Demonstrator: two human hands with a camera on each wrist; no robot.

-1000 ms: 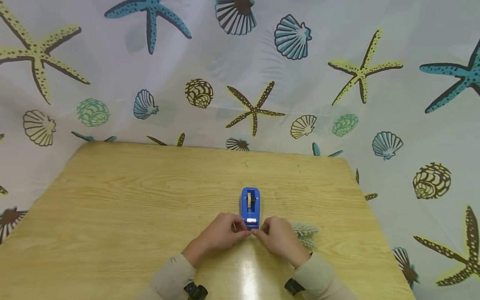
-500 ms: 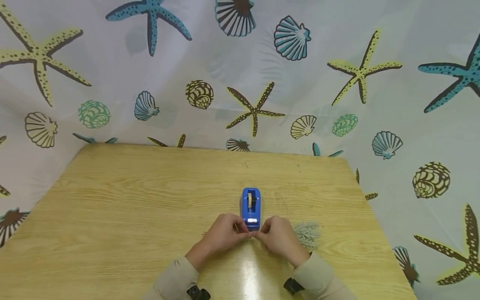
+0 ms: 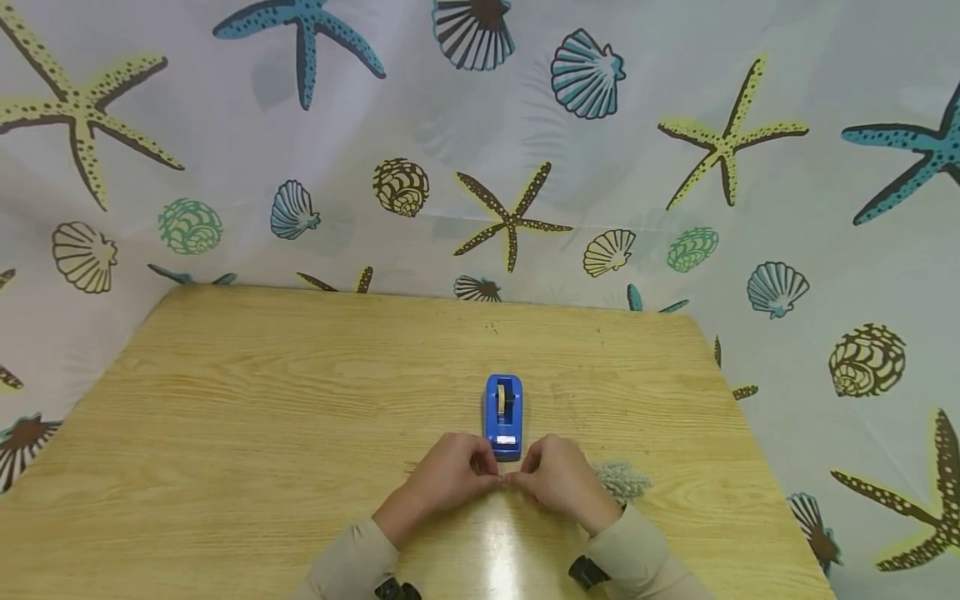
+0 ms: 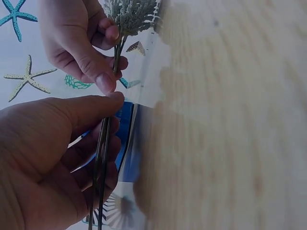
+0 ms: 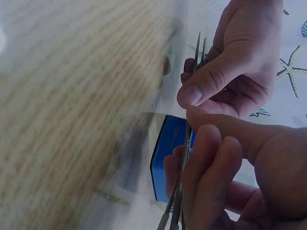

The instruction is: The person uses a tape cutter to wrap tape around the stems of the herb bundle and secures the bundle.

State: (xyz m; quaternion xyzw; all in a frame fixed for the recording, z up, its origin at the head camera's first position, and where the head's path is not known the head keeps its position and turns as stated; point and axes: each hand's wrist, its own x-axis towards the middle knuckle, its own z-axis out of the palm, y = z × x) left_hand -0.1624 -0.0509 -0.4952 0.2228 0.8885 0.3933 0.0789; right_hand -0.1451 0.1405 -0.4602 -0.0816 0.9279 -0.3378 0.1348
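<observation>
Both hands are pinching a pair of thin plant stems (image 4: pixel 103 158) just in front of the blue tape dispenser (image 3: pixel 503 414) on the worktop (image 3: pixel 225 417). The left hand (image 3: pixel 450 475) is gripping the bare end, the right hand (image 3: pixel 558 477) the end nearer the frosted sprig head (image 3: pixel 621 479), so the stems are running crosswise, left to right.

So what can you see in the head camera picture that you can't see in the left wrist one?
Only the head view shows the whole wooden table, the full blue tape dispenser with its roll, the beige sleeves and the wide curtain. Only the left wrist view shows the thin stems up close, side by side, pinched by the left hand and the right hand. Both show the two hands meeting, the dispenser's blue, the fuzzy grey-green sprig tip and starfish prints.
</observation>
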